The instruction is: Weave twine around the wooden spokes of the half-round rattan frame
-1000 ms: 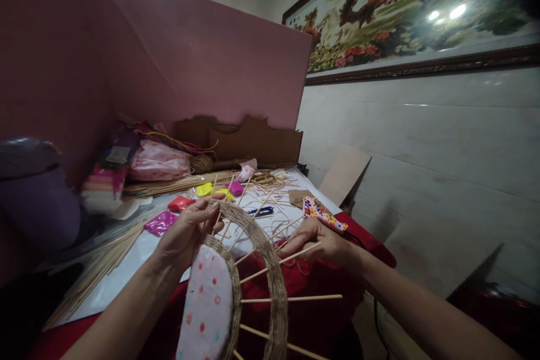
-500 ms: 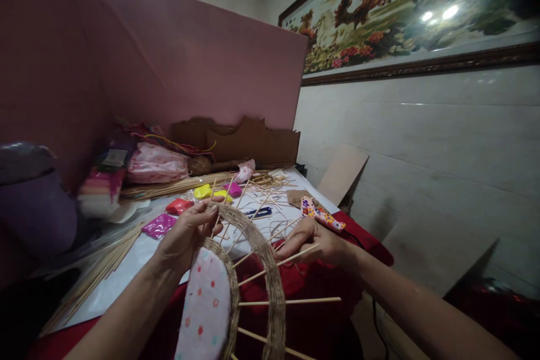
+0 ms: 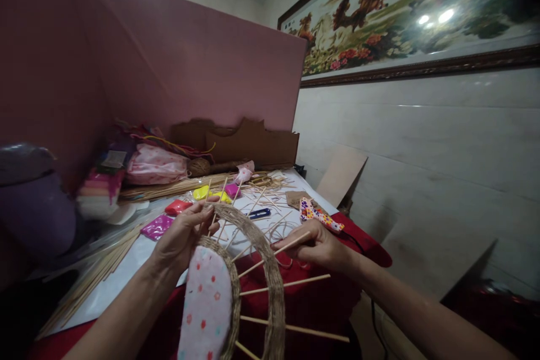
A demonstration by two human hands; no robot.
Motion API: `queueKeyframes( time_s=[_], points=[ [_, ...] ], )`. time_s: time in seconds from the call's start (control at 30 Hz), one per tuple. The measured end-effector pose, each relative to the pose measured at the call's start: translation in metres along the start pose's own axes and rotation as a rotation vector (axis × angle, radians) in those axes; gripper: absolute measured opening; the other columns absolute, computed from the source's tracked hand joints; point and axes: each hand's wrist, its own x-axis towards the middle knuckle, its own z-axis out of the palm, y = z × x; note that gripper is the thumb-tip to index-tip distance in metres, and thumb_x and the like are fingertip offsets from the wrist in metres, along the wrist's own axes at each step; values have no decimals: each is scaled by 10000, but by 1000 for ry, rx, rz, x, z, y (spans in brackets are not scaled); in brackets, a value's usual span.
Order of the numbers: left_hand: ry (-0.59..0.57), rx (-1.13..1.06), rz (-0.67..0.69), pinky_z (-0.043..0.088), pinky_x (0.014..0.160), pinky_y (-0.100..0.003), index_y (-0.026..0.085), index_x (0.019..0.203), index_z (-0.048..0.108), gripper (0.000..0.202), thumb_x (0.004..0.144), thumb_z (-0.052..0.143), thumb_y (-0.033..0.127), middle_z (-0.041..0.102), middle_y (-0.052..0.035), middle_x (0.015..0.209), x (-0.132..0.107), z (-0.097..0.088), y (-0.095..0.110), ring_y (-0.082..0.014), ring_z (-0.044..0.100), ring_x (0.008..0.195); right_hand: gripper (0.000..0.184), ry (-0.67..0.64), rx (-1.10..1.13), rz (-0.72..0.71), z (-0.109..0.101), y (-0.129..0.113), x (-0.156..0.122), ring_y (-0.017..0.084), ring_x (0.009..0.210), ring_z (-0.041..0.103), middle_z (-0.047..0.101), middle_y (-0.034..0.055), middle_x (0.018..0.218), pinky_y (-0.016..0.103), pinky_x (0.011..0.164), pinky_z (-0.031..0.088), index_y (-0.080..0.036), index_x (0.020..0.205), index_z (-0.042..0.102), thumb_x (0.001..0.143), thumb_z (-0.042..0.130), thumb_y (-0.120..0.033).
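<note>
A round woven piece has a white floral fabric centre (image 3: 206, 304), an inner twine ring and a wider outer band of brown jute twine (image 3: 275, 304). Thin wooden sticks (image 3: 307, 282) run outward through both rings like spokes. My left hand (image 3: 189, 230) is closed around the upper left of the piece, with its thumb on the outer band. At the band's right edge, my right hand (image 3: 316, 244) pinches a thin strand of twine, mostly hidden by the fingers. One spoke crosses in front of these fingers.
On the white table lie a blue cutter (image 3: 258, 214), a floral-patterned glue gun (image 3: 320, 217), red (image 3: 178, 206) and magenta (image 3: 158, 227) packets, and bundled sticks (image 3: 97, 270). A ball of twine (image 3: 198, 167) sits behind. Red cloth (image 3: 367, 244) covers the right edge.
The woven piece has turned a little, its right-hand spokes now lying lower. My right hand has shifted slightly and a spoke now passes across its fingers. My left hand keeps its grip.
</note>
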Motion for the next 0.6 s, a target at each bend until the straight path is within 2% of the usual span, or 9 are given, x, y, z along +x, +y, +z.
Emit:
queueKeyframes(
  time_s=[0.1,0.17,0.3,0.47,0.53,0.6],
  points=[
    [4,5,-13,497,411,-138,126,981,608,265,763,525,-1,642,-36,774,2,-3,0,-68,585,484,188,72,-17,33,1,1,-6,115,600,585,719,64,712,206,550,433,-165,867,762,716,653,-191],
    [13,4,-21,479,376,-141,132,977,610,268,752,541,4,641,-29,748,3,-5,0,-69,568,445,188,71,-17,63,-3,0,-9,113,605,587,719,66,711,200,540,422,-164,868,760,716,657,-198],
    [61,44,-15,481,367,-161,151,998,610,289,738,573,30,638,-23,713,4,-7,0,-94,587,451,239,-39,-25,93,-18,-6,-11,96,573,534,695,44,671,192,513,379,-152,918,749,718,620,-174],
    [60,110,44,520,458,-161,145,944,641,251,724,599,33,645,-25,747,5,-5,-1,-86,604,512,342,-173,-80,95,-30,-15,-8,68,452,353,513,-42,465,181,428,261,-142,935,743,705,491,-119],
    [70,143,80,535,504,-159,135,916,652,231,726,590,20,642,-26,759,5,-5,-1,-84,612,545,347,-176,-201,52,-28,-22,-8,73,469,390,540,-32,490,186,445,287,-135,942,739,714,479,-109],
    [74,174,98,533,502,-157,133,915,654,230,735,575,13,638,-26,768,5,-5,-1,-84,614,550,350,-174,-345,-13,-22,-30,-9,85,525,476,627,6,592,195,491,340,-127,981,727,733,481,-96]
  ],
)
